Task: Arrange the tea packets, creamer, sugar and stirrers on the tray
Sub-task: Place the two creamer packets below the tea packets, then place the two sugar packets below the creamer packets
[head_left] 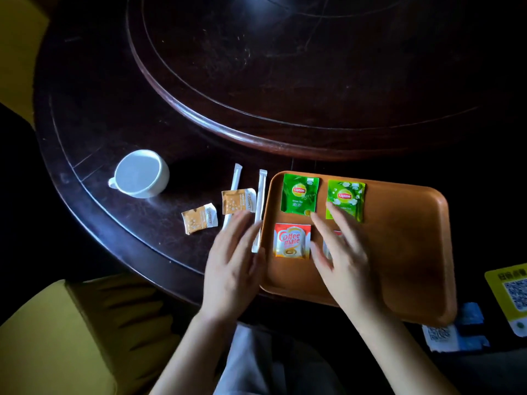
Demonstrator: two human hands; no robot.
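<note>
two green tea packets (pixel 299 195) (pixel 345 199) are set side by side along the far edge of the tray (pixel 405 252), towards its left corner. one creamer sachet (pixel 292 240) lies just below the left packet; a second sachet (pixel 330 243) is largely covered by the right hand (pixel 339 252), which is spread flat with nothing gripped. the left hand (pixel 235 258) is held open and flat at the tray's left edge, fingers over the near ends of the two wrapped stirrers (pixel 261 209) (pixel 234 192). two sugar sachets (pixel 239 201) (pixel 199 218) lie on the table (pixel 99 109), left of the tray. the creamer step is judged nearly finished. next, the sugar and stirrers are to be lifted onto the tray's bare right portion.
</note>
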